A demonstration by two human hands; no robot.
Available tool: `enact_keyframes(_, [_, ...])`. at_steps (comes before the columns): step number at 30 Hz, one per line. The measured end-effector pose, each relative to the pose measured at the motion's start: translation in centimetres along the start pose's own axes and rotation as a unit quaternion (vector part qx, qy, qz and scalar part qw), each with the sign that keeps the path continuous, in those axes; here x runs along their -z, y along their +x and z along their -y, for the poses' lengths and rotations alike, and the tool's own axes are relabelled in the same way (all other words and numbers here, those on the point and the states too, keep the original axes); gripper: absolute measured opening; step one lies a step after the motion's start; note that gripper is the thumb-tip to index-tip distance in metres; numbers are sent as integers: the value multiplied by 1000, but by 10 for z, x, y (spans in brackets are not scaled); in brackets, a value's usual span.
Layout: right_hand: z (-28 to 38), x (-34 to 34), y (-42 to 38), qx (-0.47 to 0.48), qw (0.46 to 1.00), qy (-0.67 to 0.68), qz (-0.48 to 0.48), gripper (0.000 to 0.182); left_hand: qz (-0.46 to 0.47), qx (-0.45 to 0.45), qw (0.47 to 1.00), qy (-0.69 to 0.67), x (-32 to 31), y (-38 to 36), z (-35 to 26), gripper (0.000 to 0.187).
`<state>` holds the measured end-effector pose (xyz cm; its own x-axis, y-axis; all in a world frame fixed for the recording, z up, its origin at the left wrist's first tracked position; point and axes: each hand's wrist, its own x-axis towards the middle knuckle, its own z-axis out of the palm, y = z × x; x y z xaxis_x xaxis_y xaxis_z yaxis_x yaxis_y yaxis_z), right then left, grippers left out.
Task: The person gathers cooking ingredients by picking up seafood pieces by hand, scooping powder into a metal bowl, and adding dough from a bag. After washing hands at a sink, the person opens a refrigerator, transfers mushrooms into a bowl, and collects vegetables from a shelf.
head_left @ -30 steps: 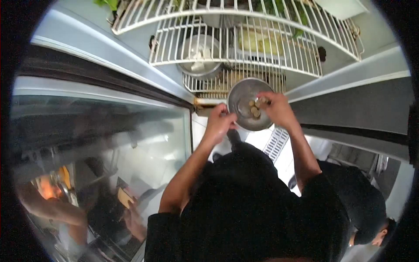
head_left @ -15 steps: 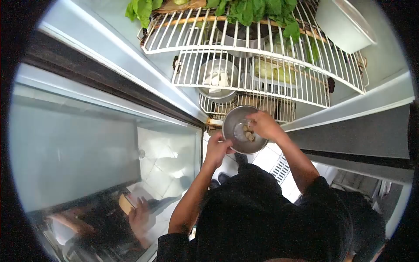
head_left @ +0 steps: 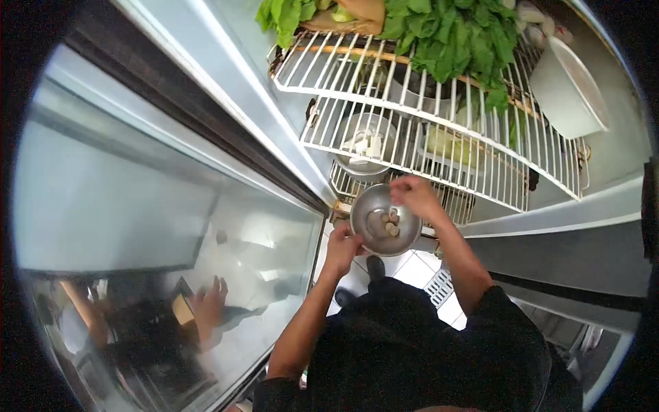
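Note:
A round steel bowl (head_left: 371, 237) is held by its left rim in my left hand (head_left: 341, 251), the thumb over the edge. Several small, round, brownish pieces (head_left: 391, 226) lie at the bottom of the bowl. My right hand (head_left: 417, 199) is over the bowl's upper right rim, with its fingers bent together. Whatever those fingers pinch, if anything, is too small to make out. Just beyond the bowl, a metal pot with white blocks (head_left: 365, 147) sits on a lower shelf of the open fridge.
Leafy greens (head_left: 460, 41) cover part of the upper wire shelf (head_left: 322, 86), beside a white tub (head_left: 566, 93). Below is a container of pale green food (head_left: 453, 147). A glass door (head_left: 137, 185) stands at left. Underfoot are white tiles and a floor grate (head_left: 439, 287).
My right hand has lifted from inside the bowl toward its upper rim. The left hand keeps its hold. The camera has turned, so the shelves appear lower and farther right.

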<state>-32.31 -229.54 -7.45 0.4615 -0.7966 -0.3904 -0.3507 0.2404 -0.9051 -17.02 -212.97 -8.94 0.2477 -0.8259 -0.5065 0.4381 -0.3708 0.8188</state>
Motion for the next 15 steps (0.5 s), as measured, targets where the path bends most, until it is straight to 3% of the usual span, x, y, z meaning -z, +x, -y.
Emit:
enact_keyframes(2, [-25,10,37,24,996,25,-84,18,-19,7,1000,6,4,-2,2,12])
enact_keyframes(3, [12,4,21,51,984,19,-171,33,-23,14,1000,3,6,-3,4,11])
enact_keyframes(4, [-20,14,53,118,968,172,-140,31,-27,21,999,0,10,-4,7,10])
enact_keyframes(5, [-34,17,84,200,917,325,-116,31,-31,28,999,-2,13,-7,10,10])
enact_keyframes(6, [-31,19,105,244,905,311,-155,31,-39,33,999,2,15,-9,13,11])
enact_keyframes(8, [-14,18,119,262,918,37,-296,30,-51,42,998,14,20,-12,16,12])
enact_keyframes(10, [-4,16,131,269,888,-91,-362,29,-54,36,998,-8,22,-18,20,13])
enact_keyframes(15, [1,10,138,262,858,-184,-401,27,-72,17,997,-6,20,-32,19,16])
